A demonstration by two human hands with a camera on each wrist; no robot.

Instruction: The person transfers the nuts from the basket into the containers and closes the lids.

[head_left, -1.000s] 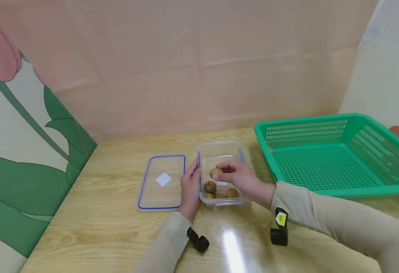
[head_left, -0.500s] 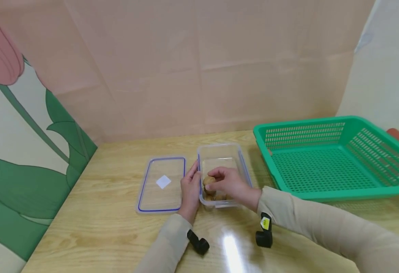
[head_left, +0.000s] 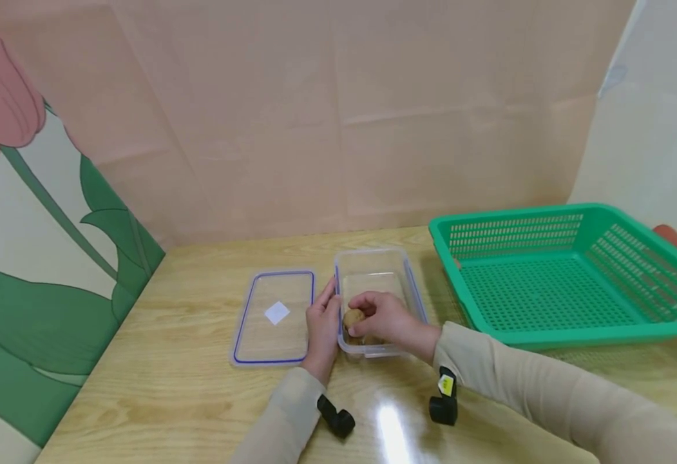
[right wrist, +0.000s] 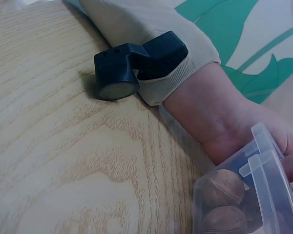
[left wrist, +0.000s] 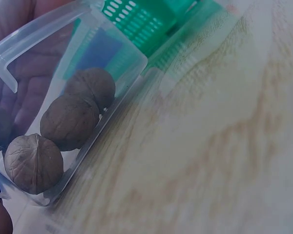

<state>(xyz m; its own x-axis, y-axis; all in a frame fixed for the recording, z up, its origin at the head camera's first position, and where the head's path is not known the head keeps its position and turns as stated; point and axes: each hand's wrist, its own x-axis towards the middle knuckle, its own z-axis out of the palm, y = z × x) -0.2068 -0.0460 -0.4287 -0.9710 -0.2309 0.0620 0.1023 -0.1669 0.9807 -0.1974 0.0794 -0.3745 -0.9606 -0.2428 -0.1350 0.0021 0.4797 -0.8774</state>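
Note:
A clear plastic food container (head_left: 417,290) with blue-edged sides stands on the table in front of me. My right hand (head_left: 389,317) reaches in over its near end and pinches a walnut (head_left: 352,319) between thumb and fingers, low by the left wall. Several walnuts lie along the container's near end; one walnut (left wrist: 34,163) shows through the plastic in the left wrist view, and another walnut (right wrist: 223,187) in the right wrist view. Outside the left wall, my left hand (head_left: 322,325) rests against the container with fairly straight fingers.
Left of the container lies its clear lid (head_left: 247,322) with a blue seal and a white label (head_left: 277,312). To the right, a large green plastic basket (head_left: 466,303) takes up that side of the wooden table (head_left: 170,361). A pinkish sheet (head_left: 257,129) hangs behind.
My right hand has moved left and down toward the container's near left part with the walnut between its fingers. The left hand has stayed against the container.

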